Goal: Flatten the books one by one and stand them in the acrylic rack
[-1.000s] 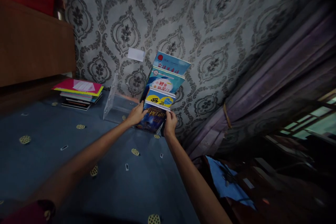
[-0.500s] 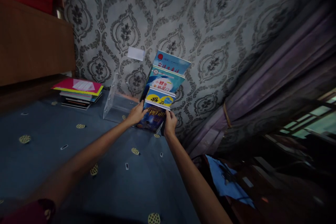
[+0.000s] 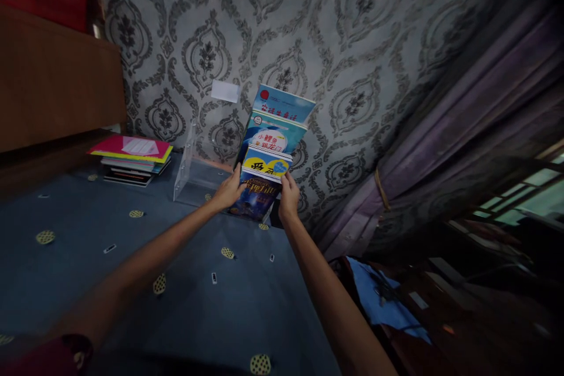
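Observation:
Books stand in rising tiers against the wall, at the right part of a clear acrylic rack [image 3: 187,173]. In front is a dark blue book [image 3: 258,197] with gold lettering. Behind it rise a yellow and blue book [image 3: 267,163], a teal book [image 3: 275,135] and a light blue book [image 3: 286,104]. My left hand [image 3: 230,189] grips the dark blue book's left edge, thumb on its cover. At the right edges of the dark blue and the yellow and blue books, my right hand [image 3: 289,197] is closed; its fingertips behind them are hidden.
A stack of books and folders [image 3: 132,155] with a pink one on top lies at the left, below a wooden cabinet [image 3: 57,76]. A white card [image 3: 225,91] is by the patterned wall. To the right hang purple curtains [image 3: 396,170], with a blue cloth [image 3: 383,299] below.
My right hand has shifted slightly up along the books' right edge, towards the yellow and blue book. My left hand keeps its hold, and the view has moved a little.

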### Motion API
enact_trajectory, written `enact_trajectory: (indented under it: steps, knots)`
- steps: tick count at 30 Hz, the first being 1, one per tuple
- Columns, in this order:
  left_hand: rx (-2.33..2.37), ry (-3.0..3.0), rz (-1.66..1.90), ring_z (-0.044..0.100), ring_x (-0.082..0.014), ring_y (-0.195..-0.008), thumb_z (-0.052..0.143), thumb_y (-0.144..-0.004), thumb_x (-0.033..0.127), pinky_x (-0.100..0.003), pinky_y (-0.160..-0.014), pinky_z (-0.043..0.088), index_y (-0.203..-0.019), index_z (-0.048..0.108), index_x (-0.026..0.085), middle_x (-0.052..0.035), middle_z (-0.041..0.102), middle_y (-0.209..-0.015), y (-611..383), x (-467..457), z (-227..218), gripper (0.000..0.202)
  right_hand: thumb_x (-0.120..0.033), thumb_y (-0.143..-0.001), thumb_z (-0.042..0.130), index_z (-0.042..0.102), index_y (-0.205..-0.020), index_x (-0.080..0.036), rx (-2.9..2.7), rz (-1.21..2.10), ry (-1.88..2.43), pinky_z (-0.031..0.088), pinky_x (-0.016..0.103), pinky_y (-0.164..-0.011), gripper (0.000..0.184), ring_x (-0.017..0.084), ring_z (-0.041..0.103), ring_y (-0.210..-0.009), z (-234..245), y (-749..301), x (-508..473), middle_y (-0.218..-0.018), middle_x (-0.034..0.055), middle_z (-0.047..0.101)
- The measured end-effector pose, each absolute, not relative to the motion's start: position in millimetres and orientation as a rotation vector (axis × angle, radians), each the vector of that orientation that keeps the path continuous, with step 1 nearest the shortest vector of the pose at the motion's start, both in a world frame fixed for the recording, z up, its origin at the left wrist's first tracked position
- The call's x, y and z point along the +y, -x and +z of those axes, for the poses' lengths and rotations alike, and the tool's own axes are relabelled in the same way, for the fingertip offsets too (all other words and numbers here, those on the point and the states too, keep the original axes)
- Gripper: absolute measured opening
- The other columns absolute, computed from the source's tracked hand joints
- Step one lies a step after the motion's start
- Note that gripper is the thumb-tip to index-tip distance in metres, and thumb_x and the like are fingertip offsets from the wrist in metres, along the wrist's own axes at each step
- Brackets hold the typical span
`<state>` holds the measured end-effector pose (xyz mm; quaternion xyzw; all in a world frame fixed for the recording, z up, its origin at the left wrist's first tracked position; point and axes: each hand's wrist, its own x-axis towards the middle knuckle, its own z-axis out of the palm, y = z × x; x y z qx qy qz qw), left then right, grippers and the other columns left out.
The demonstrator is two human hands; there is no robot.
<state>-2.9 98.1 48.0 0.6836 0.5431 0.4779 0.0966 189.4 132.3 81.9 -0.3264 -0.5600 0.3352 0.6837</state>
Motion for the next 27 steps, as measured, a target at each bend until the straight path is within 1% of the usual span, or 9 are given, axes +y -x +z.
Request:
enact_trajectory:
  steps: [5, 12, 16, 19, 23, 25, 27]
  knots:
    - [1.582, -2.064, 1.427, 0.05, -0.0319, -0.141, 0.055, -0.092, 0.029, -0.046, -0.113, 0.043, -0.163, 0.017, 0.013, -0.0183, 0.043, -0.159, 3, 97, 48, 0.082, -0.043, -0.084, 0.06, 0.072, -0.122, -0.018, -1.298, 0.757, 0.706, 0.045, 0.045, -0.11, 0.048, 0.025, 0.063, -0.122, 85, -187, 132, -0.124, 0.0072, 0.074]
    - [1.594, -2.07, 1.407, 0.047, -0.0317, -0.143, 0.055, -0.092, 0.029, -0.047, -0.113, 0.042, -0.164, 0.012, 0.016, -0.016, 0.041, -0.16, 5, 98, 48, 0.085, -0.042, -0.083, 0.061, 0.072, -0.122, -0.017, -1.276, 0.769, 0.681, 0.043, 0.046, -0.112, 0.048, 0.025, 0.062, -0.123, 81, -186, 133, -0.126, 0.0077, 0.073]
    - [1.554, -2.072, 1.418, 0.044, -0.0312, -0.145, 0.056, -0.091, 0.03, -0.048, -0.116, 0.039, -0.163, 0.015, 0.015, -0.0163, 0.039, -0.161, 6, 99, 47, 0.084, -0.044, -0.083, 0.061, 0.073, -0.121, -0.016, -1.273, 0.779, 0.688, 0.044, 0.045, -0.111, 0.048, 0.025, 0.063, -0.122, 80, -186, 133, -0.125, 0.0093, 0.074]
    - [1.493, -2.091, 1.432, 0.038, -0.0298, -0.149, 0.055, -0.091, 0.031, -0.047, -0.121, 0.034, -0.162, 0.017, 0.014, -0.0161, 0.038, -0.162, 8, 98, 46, 0.083, -0.047, -0.082, 0.062, 0.071, -0.122, -0.017, -1.224, 0.77, 0.727, 0.043, 0.046, -0.112, 0.051, 0.026, 0.062, -0.123, 76, -188, 130, -0.13, 0.0108, 0.071]
    - [1.467, -2.126, 1.458, 0.033, -0.0289, -0.152, 0.053, -0.092, 0.034, -0.046, -0.124, 0.029, -0.161, 0.017, 0.011, -0.019, 0.033, -0.164, 13, 88, 41, 0.081, -0.053, -0.081, 0.062, 0.069, -0.124, -0.016, -1.143, 0.724, 0.825, 0.044, 0.047, -0.111, 0.057, 0.028, 0.06, -0.127, 61, -197, 115, -0.134, 0.0135, 0.068]
    - [1.506, -2.139, 1.466, 0.034, -0.0281, -0.151, 0.052, -0.094, 0.035, -0.046, -0.125, 0.028, -0.16, 0.02, 0.012, -0.0197, 0.035, -0.163, 17, 75, 34, 0.077, -0.054, -0.081, 0.063, 0.067, -0.127, -0.017, -1.127, 0.717, 0.861, 0.044, 0.046, -0.112, 0.059, 0.028, 0.058, -0.13, 48, -203, 102, -0.136, 0.0138, 0.066]
    - [1.563, -2.143, 1.454, 0.038, -0.0277, -0.149, 0.05, -0.095, 0.035, -0.047, -0.124, 0.029, -0.157, 0.025, 0.014, -0.0195, 0.04, -0.16, 23, 58, 22, 0.07, -0.053, -0.081, 0.064, 0.065, -0.13, -0.018, -1.134, 0.737, 0.894, 0.042, 0.045, -0.114, 0.061, 0.029, 0.057, -0.132, 31, -208, 86, -0.14, 0.0139, 0.064]
